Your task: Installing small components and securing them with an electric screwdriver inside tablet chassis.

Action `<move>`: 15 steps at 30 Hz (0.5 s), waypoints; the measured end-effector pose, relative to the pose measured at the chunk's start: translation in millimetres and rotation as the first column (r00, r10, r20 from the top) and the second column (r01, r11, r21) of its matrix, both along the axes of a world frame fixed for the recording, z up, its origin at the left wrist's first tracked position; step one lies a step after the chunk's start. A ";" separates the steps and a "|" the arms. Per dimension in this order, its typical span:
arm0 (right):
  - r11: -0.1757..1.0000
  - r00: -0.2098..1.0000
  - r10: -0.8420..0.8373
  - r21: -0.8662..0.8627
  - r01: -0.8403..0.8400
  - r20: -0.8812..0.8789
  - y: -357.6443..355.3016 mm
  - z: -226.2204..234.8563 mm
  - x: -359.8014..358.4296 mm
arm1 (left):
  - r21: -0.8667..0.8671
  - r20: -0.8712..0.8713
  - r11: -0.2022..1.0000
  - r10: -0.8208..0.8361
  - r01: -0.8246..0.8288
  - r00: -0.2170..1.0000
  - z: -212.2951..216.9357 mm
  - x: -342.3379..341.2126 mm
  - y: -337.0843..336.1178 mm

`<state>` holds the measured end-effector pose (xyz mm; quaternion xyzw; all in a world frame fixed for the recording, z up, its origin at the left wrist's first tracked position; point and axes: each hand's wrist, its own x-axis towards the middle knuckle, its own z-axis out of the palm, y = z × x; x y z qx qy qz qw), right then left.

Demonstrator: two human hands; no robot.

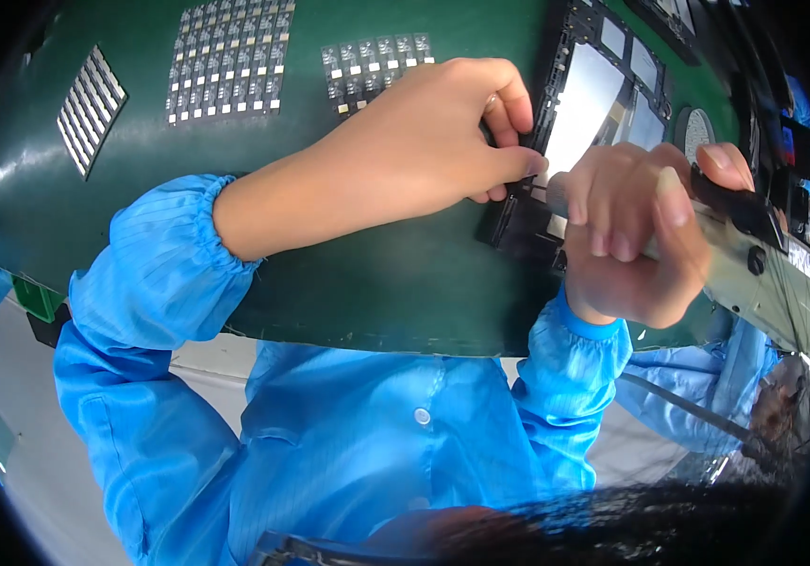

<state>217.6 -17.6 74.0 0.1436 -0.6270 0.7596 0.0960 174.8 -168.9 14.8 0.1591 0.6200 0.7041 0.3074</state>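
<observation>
The left hand reaches across the green mat to the near left edge of the black-rimmed frame, its thumb and forefinger bent toward each other at that edge; whether they grip anything cannot be told. The frame lies slantwise on the mat, with silvery panels inside. The right hand, blurred, is curled over the frame's near right part; its grip cannot be made out. A grey disc lies right of the frame. Left of it are a small grid, a larger grid and a striped sheet.
</observation>
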 end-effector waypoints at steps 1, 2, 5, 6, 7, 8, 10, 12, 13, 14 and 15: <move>1.000 1.000 0.007 0.003 -0.007 0.004 -1.4 -2.9 0.7 | 0.025 -0.033 0.999 0.034 -0.033 0.999 -3.6 1.2 -0.4; 1.000 1.000 0.009 -0.001 -0.009 0.000 -1.7 -3.6 1.3 | 0.030 -0.027 0.999 0.038 -0.037 0.999 -4.3 1.7 0.2; 1.000 1.000 0.019 -0.008 -0.019 0.003 -0.2 -5.2 0.8 | 0.013 -0.057 0.999 0.039 -0.038 0.998 -5.0 2.6 0.7; 1.000 1.000 0.022 -0.015 -0.022 0.005 0.0 -5.9 0.3 | 0.008 -0.065 0.999 0.046 -0.045 0.997 -5.9 3.1 0.7; 1.000 1.000 0.024 -0.015 -0.024 0.006 0.1 -6.4 0.1 | 0.002 -0.074 0.999 0.051 -0.051 0.996 -6.7 3.4 0.7; 0.999 0.999 0.027 -0.022 -0.026 0.018 0.4 -6.2 -0.1 | 0.002 -0.074 0.999 0.052 -0.052 0.996 -6.1 3.6 0.9; 0.999 0.999 0.028 -0.029 -0.027 0.030 1.0 -5.9 -1.1 | -0.015 -0.077 0.998 0.056 -0.058 0.995 -4.8 3.4 1.1; 1.000 0.998 0.025 -0.021 -0.024 0.060 -0.4 -5.9 -2.6 | -0.003 -0.064 0.999 0.049 -0.049 0.997 -6.7 2.0 2.5; 1.000 0.998 0.024 -0.021 -0.022 0.060 -1.9 -5.5 -2.8 | 0.009 -0.053 0.999 0.042 -0.041 0.998 -7.4 0.9 3.2; 1.000 0.997 -0.019 0.004 0.019 0.077 -4.3 -4.4 -1.5 | 0.007 -0.053 0.999 0.041 -0.041 0.998 -6.6 1.1 3.4; 0.998 0.994 -0.063 0.030 0.060 0.092 -6.4 -3.5 -0.6 | 0.002 -0.047 0.999 0.044 -0.044 0.998 -5.2 1.0 3.5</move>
